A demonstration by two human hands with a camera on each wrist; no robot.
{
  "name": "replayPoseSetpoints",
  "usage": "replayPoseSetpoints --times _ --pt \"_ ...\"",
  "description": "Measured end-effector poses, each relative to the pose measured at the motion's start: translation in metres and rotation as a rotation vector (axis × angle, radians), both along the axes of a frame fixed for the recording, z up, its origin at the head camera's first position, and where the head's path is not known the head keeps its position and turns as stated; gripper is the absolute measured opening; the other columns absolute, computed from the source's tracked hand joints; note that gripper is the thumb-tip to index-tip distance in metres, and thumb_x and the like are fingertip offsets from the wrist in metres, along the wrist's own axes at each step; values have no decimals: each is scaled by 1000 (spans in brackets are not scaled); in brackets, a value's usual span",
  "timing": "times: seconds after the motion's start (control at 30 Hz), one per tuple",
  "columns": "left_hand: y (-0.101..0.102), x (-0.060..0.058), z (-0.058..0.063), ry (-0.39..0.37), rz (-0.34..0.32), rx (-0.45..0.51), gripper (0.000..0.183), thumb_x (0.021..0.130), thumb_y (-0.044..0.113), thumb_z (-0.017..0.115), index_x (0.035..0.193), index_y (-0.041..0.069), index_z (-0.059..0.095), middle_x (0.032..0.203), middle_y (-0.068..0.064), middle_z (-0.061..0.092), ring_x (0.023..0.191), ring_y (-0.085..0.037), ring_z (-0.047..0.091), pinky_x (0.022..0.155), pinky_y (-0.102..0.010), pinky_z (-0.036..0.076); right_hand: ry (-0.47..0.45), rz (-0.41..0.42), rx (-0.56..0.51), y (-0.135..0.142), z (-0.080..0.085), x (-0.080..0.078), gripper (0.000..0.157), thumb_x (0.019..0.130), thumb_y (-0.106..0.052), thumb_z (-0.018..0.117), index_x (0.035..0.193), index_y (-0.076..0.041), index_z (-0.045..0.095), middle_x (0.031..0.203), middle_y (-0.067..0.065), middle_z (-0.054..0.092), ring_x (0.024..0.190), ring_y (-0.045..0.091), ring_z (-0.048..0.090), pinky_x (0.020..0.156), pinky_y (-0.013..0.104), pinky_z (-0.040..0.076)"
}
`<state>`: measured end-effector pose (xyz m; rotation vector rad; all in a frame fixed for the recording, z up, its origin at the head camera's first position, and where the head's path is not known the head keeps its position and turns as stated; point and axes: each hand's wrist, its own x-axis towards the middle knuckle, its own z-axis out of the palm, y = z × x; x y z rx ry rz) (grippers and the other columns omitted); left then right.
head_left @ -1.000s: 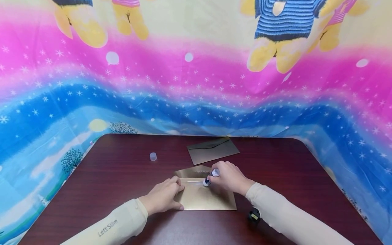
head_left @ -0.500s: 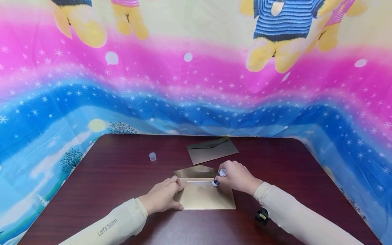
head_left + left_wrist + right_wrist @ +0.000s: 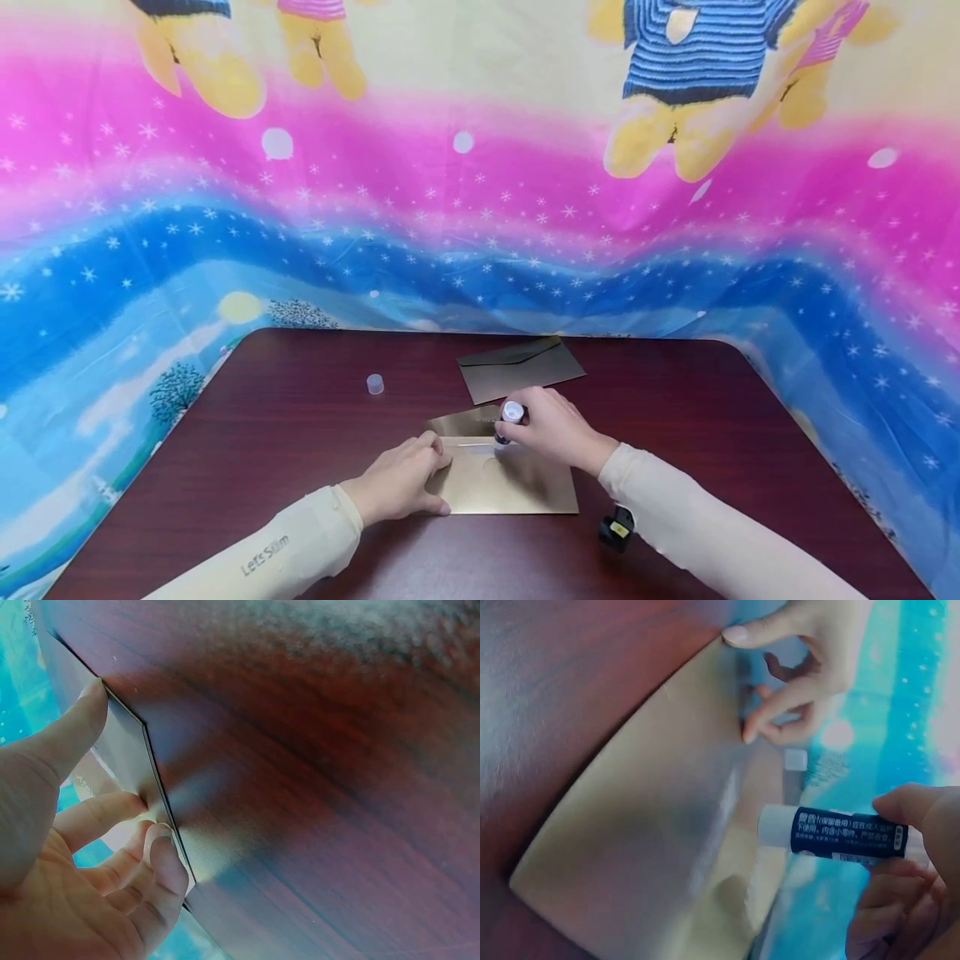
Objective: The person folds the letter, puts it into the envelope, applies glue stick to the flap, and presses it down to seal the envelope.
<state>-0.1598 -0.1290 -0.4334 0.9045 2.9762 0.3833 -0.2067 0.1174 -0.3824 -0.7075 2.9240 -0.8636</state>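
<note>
A gold envelope (image 3: 517, 492) lies on the table with its flap (image 3: 453, 423) folded open toward the far side. A pale shiny strip (image 3: 471, 448) runs just below the fold. My left hand (image 3: 401, 477) presses the envelope's left side, thumb at the near corner and other fingertips near the top. My right hand (image 3: 562, 429) grips a glue stick (image 3: 847, 836) with a dark label and white ends. In the head view, the stick's lower end is over the strip, partly hidden by fingers; contact is unclear in the right wrist view.
A second, darker envelope (image 3: 517, 375) lies behind the first one. To the far left stands a small translucent cap (image 3: 375, 384). The dark red table (image 3: 300, 433) is backed by a printed cloth (image 3: 480, 208).
My right hand moved right along the strip with the glue stick, then came back left, the stick now more upright. My left hand and the envelope have stayed in place.
</note>
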Motion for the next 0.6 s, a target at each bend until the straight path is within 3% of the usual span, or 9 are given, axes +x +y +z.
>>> replayPoseSetpoints --times 0.17,0.33,0.6 --pt "1 -1 -3 -9 4 -6 53 69 44 90 108 13 74 106 2 55 89 -17 55 68 -33 49 -11 21 -3 -13 -13 0 17 89 -30 75 76 -22 66 68 -13 61 62 5 52 56 24 43" --pt "0 -1 -3 -11 12 -5 55 70 43 90 111 11 74 107 1 56 90 -18 55 69 -33 48 -13 67 -28 -27 -18 -2 13 87 -28 77 80 -21 69 71 -11 64 65 4 55 60 23 46" --pt "0 0 -4 -4 16 1 59 70 43 90 116 10 75 106 3 54 89 -16 54 70 -33 49 15 54 58 -32 -21 -6 14 82 -26 78 76 -19 68 67 -11 62 60 5 54 57 25 47"
